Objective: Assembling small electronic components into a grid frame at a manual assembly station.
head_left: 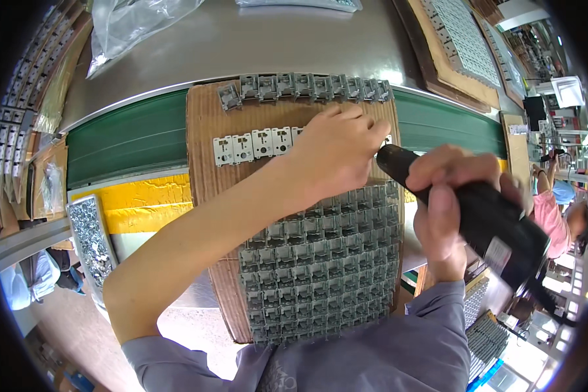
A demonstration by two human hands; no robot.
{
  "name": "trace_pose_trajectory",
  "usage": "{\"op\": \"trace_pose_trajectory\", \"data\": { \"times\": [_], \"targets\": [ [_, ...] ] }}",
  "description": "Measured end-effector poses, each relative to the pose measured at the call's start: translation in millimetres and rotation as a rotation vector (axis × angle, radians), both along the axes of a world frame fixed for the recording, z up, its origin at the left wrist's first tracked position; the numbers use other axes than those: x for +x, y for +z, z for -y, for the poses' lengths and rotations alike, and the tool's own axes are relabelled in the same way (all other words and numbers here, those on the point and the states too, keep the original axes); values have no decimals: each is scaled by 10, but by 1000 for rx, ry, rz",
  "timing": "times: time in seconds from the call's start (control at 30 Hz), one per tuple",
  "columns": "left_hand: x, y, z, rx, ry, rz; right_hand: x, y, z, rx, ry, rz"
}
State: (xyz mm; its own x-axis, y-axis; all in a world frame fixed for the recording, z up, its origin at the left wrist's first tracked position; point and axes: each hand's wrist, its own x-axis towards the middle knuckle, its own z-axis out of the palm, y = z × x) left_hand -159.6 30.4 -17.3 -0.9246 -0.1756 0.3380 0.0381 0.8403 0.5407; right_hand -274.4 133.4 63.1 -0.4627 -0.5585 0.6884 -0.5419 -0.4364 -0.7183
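A row of white plates [262, 143] lies across a cardboard sheet [204, 124], partly hidden by the left hand [343, 151], whose fingers curl down; whether they pinch anything, I cannot tell. The right hand [439, 204] grips a black handheld tool [503, 228], its tip near the row's right end. Grey metal parts [323, 271] stand in rows nearer the person.

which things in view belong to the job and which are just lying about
Job, apparently: left hand at pale plates; black tool in right hand; grey metal parts; cardboard underneath.
Seemingly lying about: clear plastic bag; tray of small pieces, possibly supplies.
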Motion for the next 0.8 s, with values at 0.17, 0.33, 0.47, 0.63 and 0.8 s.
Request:
{"op": "trace_pose_trajectory", "data": {
  "times": [0.17,0.33,0.47,0.63,0.8],
  "targets": [
    [162,108,133,-45,10,13,22,87,18,-92,84,119],
    [195,-34,102,-32,56,-6,267,20,57,91,-29,92],
    [171,-25,83,-46,63,-8,153,4,125,82,-22,-200],
    [181,-30,92,-24,93,27,128,96,476,86,22,231],
    [143,-23,66,-29,54,17,145,-32,-48,67,46,-195]
  ]
}}
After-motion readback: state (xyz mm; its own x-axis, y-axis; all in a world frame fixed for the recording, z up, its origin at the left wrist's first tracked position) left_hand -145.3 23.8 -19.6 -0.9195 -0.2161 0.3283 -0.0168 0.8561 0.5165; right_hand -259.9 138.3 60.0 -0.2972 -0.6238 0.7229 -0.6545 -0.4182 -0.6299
